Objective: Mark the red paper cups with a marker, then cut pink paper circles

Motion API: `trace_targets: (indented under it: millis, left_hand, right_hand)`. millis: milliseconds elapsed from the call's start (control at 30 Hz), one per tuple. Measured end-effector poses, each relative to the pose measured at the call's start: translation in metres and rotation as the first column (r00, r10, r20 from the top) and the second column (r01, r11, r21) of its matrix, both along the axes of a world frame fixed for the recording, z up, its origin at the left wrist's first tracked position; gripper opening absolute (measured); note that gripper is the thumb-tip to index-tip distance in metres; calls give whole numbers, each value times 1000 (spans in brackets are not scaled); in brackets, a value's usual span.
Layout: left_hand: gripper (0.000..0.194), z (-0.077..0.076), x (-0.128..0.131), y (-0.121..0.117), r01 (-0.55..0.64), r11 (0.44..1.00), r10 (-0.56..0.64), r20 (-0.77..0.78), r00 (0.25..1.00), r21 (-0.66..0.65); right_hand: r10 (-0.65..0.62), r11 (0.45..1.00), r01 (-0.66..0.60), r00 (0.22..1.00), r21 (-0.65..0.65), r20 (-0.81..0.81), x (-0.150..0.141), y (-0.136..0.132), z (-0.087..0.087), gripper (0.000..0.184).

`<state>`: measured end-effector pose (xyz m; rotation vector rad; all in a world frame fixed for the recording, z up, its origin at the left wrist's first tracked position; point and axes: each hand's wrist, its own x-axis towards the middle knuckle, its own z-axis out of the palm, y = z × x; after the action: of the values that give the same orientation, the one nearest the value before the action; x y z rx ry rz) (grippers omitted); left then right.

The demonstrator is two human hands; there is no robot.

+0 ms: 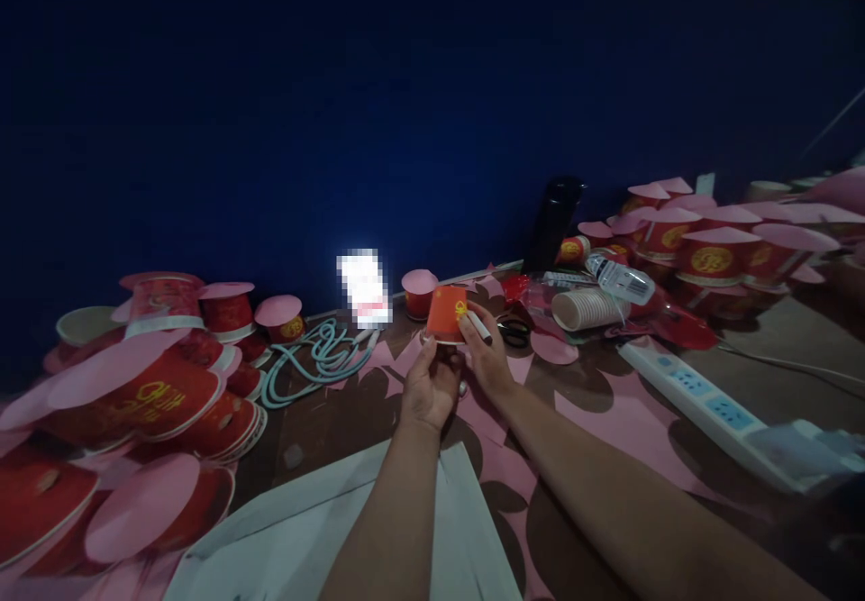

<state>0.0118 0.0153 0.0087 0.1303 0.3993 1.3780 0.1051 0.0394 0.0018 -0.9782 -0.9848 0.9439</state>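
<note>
Frame centre: I see the left hand (431, 391), fingers gripping the rim of an upturned orange-red paper cup (446, 307); right hand (491, 359), fingers at its side, holds a white, dark-ended marker (479, 326).

Brown table (324, 430): pink paper (622, 412), cable (290, 405), power strip (706, 407).

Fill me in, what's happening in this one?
A person holds a red paper cup mouth down in front of them. The left hand supports it near the rim; the right hand touches its side while also holding a white pen-like stick with a dark end. No pink disc shows on this cup, whereas red cups topped with pink discs crowd both sides. Pink paper with round cutouts lies on the table.
</note>
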Motion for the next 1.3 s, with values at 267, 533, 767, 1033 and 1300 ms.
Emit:
trace_targets:
  millis: [267,533,767,1033,1300]
  left_hand:
    - [4,-5,0,7,-178,983,174,-75,982,-43]
    - [27,-8,11,0,-3,991,44,-304,952,134]
    - [27,0,9,-2,-32,998,37,-92,995,57]
    - [19,-2,2,7,-169,981,166,-40,985,-99]
    - [25,-7,3,7,-124,990,125,-22,992,66]
  right_hand:
    - [-239,958,188,940,217,243,4,-3,-6,41]
    - [-190,971,144,949,192,251,2,-2,-2,56]
    - [-60,989,16,952,146,299,0,-2,-4,49]
    - [-271,932,152,895,328,355,2,-4,-1,32]
    - [-342,824,-45,756,565,559,3,-21,7,37]
